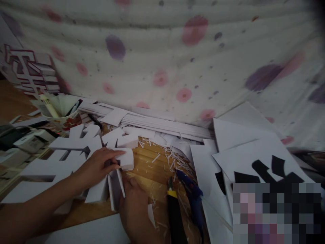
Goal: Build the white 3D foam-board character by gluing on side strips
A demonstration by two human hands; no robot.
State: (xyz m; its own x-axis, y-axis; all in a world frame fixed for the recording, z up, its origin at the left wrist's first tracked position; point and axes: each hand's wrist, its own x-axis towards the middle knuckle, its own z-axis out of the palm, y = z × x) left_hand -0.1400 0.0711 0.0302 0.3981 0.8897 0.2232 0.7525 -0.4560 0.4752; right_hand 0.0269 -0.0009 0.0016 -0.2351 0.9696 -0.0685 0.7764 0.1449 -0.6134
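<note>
A large white foam-board character (63, 162) with thick raised sides lies on the wooden table. My left hand (103, 164) rests over its right part, index finger stretched across the top and thumb lower by an edge, gripping it there. A narrow white foam-board strip (116, 191) stands on edge against the character's lower right side. My right hand (134, 200) is closed at the strip's right face, its fingertips partly hidden. To the right lie a black and yellow utility knife (174, 210) with its blade out and a blue glue gun (190, 189).
Thin white offcuts (177, 159) litter the table (149, 162). White boards (243, 135), some with black shapes, lean at right. Stacked strips (157, 123) lie along the patterned curtain (152, 51). A cup of pens (62, 120) stands at left, near a power strip (12, 159).
</note>
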